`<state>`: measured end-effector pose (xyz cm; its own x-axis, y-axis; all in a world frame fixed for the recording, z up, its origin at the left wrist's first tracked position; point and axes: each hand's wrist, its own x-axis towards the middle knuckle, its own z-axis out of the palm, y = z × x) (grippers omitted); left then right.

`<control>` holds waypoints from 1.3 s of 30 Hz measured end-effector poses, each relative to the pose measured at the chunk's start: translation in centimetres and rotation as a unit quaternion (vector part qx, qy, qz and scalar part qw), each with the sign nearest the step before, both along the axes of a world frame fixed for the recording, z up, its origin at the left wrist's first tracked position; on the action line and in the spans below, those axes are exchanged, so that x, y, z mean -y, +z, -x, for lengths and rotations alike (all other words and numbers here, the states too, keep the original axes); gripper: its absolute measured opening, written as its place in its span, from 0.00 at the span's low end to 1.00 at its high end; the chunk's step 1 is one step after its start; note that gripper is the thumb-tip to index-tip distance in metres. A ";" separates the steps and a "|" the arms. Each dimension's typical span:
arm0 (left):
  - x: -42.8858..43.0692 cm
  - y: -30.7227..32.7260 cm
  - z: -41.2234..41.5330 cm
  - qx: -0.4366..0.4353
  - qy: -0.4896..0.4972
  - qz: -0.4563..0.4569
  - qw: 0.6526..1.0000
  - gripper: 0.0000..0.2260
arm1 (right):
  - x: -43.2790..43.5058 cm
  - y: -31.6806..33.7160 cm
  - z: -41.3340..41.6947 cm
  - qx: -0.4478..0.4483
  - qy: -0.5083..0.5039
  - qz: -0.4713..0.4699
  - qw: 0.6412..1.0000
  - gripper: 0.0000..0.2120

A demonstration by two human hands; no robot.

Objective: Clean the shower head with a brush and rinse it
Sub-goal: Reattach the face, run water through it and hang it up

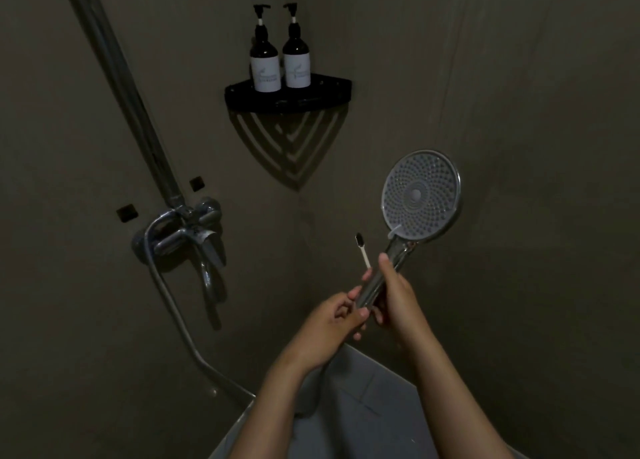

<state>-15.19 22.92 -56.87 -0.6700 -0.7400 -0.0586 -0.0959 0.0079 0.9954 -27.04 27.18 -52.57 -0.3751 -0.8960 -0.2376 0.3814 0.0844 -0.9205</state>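
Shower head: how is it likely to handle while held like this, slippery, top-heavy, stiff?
The shower head looks rigid, so brushing should not flex it. Its wide face sits well above the right hand gripping the shiny handle, so it is probably top-heavy and may slip or twist once wet. The hose hanging from the tap would likely tug.

Pump bottles: two, the left bottle [265,64] and the right bottle [296,62]. Corner shelf [327,88]: one. Shower head [420,195]: one. Brush [363,252]: one. Mixer tap [187,232]: one. Hose [173,306]: one. Riser pipe [138,112]: one. Dark square marks on the wall: two, the upper mark [196,183] and the lower mark [126,213]. Hands: two, the left hand [329,323] and the right hand [396,301].
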 end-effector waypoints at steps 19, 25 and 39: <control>15.1 -3.0 -10.7 -0.035 0.278 -0.122 0.952 0.09 | 11.6 -4.2 -7.6 -0.058 0.040 -0.080 0.994 0.03; 17.7 -5.0 -13.5 -0.095 0.386 -0.197 0.896 0.20 | 13.1 -5.5 -9.2 -0.074 0.031 -0.103 0.992 0.05; 18.8 -6.4 -13.7 -0.111 0.372 -0.221 0.895 0.23 | 12.6 -5.7 -8.3 -0.071 -0.013 -0.126 0.989 0.07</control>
<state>-1.53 4.13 -63.28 -0.0336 -0.9236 -0.3819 0.2900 -0.3747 0.8806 -18.74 14.61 -58.29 -0.4422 -0.8046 -0.3963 0.2553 0.3107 -0.9156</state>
